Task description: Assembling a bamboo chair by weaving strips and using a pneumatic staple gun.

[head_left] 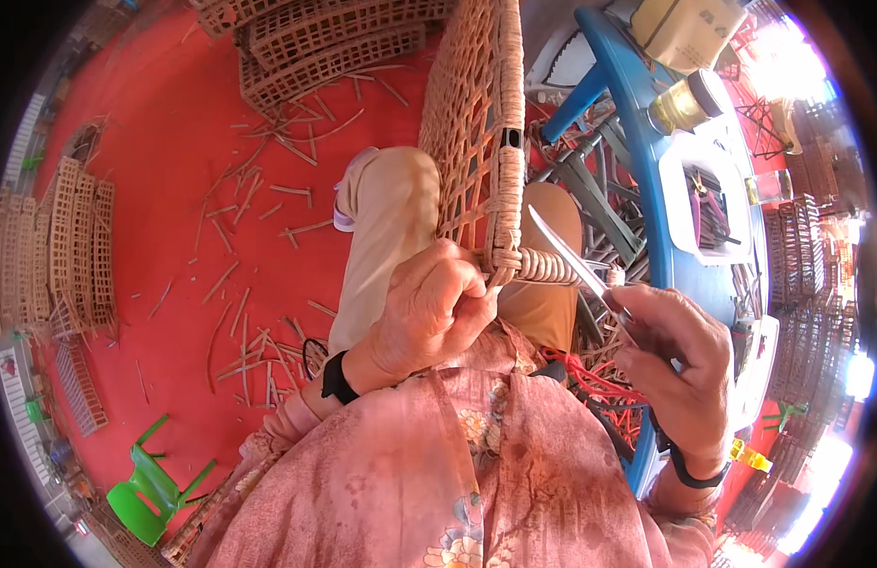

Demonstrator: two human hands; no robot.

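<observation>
A woven basket-like piece (464, 142) of tan strips stands between my knees, its thick wrapped edge (510, 95) running away from me. At its near corner my left hand (437, 301) is closed, pinching a strip end (501, 276) just below the binding. A short wrapped bar (545, 269) goes off to the right from that corner. My right hand (680, 352) grips a knife (563, 246) with a slim, pointed blade. The blade slants up and left, apart from the wrapped edge. My right fingers partly hide its handle.
On the right stands a blue plastic stool (661, 204) bearing a white tray (683, 248) with tools, a lidded jar (685, 102) and a box (687, 33). Cut strips (268, 369) litter the red floor. Stacked woven panels (339, 52) lie ahead; a green chair (150, 497) is at lower left.
</observation>
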